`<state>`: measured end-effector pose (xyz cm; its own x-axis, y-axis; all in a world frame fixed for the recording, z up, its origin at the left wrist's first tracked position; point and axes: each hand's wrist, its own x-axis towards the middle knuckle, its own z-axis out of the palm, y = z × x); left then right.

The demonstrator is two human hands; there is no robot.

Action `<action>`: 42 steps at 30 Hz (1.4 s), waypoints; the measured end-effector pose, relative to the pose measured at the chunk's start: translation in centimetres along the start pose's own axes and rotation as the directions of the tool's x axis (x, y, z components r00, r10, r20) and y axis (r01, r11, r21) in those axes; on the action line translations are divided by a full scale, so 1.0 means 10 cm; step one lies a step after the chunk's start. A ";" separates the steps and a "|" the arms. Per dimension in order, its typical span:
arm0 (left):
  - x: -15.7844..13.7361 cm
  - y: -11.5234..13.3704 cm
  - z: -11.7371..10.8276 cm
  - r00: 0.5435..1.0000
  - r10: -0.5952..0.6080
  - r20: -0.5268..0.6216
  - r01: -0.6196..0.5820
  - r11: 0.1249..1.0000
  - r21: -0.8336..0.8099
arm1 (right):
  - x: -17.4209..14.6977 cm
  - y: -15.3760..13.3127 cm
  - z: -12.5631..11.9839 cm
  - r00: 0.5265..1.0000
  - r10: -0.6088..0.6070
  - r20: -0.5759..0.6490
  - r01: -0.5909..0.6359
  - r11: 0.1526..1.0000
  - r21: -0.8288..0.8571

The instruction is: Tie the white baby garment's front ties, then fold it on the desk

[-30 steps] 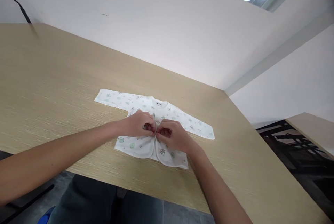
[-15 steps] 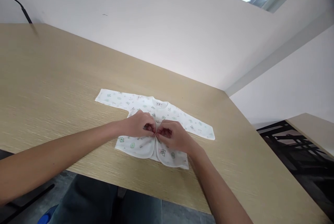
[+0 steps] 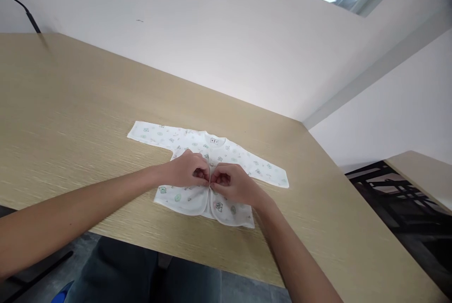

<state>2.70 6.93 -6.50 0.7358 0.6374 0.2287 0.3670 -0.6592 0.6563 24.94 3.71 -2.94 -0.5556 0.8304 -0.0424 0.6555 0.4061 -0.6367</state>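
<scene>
Left hand (image 3: 187, 170) and right hand (image 3: 231, 184) meet knuckle to knuckle, each pinching a front edge of the baby shirt (image 3: 183, 197), lying flat beneath them on the table (image 3: 70, 105).

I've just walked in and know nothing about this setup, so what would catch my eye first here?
A small white baby shirt with a tiny printed pattern lies flat, sleeves spread, in the middle of the pale wooden table. The left hand and right hand meet at its front opening, fingers pinching the two edges together. Behind is a plain white wall.
</scene>
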 end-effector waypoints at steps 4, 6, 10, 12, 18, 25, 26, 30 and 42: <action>0.00 0.00 0.00 1.000 0.011 -0.002 -0.011 1.000 0.015 | 0.00 -0.03 0.01 1.000 0.013 0.000 -0.013 1.000 -0.010; -0.01 0.01 0.01 1.000 0.013 -0.005 -0.013 1.000 0.016 | 0.00 -0.02 0.02 1.000 0.005 -0.002 -0.005 1.000 -0.016; -0.03 0.07 0.01 0.999 -0.009 -0.039 0.010 0.999 0.032 | -0.01 0.01 0.02 1.000 -0.014 0.006 0.015 1.000 -0.025; -0.04 0.10 0.01 0.998 -0.025 -0.059 0.028 0.998 0.052 | 0.00 0.02 0.01 1.000 -0.024 0.005 0.024 0.999 -0.031; -0.03 0.11 0.04 0.993 -0.042 -0.107 0.052 0.994 0.093 | 0.01 0.03 0.01 0.999 -0.027 0.021 0.027 0.999 -0.034; -0.02 0.09 0.04 0.995 -0.054 -0.079 0.057 0.998 0.038 | 0.00 0.05 -0.01 0.999 -0.029 0.037 0.030 0.999 -0.021; -0.02 0.09 0.04 0.996 -0.053 -0.077 0.056 0.998 0.035 | 0.00 0.05 -0.01 0.999 -0.029 0.039 0.030 0.999 -0.020; -0.02 0.10 0.03 0.997 -0.035 -0.070 0.037 0.999 0.029 | 0.00 0.03 -0.02 0.999 -0.027 0.046 0.028 0.999 -0.024; -0.02 0.10 0.04 0.997 0.027 -0.078 -0.024 0.999 0.039 | 0.00 0.01 -0.02 0.998 -0.035 0.048 0.036 0.999 -0.013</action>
<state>3.20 5.99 -6.19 0.6991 0.6482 0.3019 0.3709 -0.6897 0.6219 25.09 3.76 -2.87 -0.6024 0.7962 -0.0571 0.6418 0.4406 -0.6276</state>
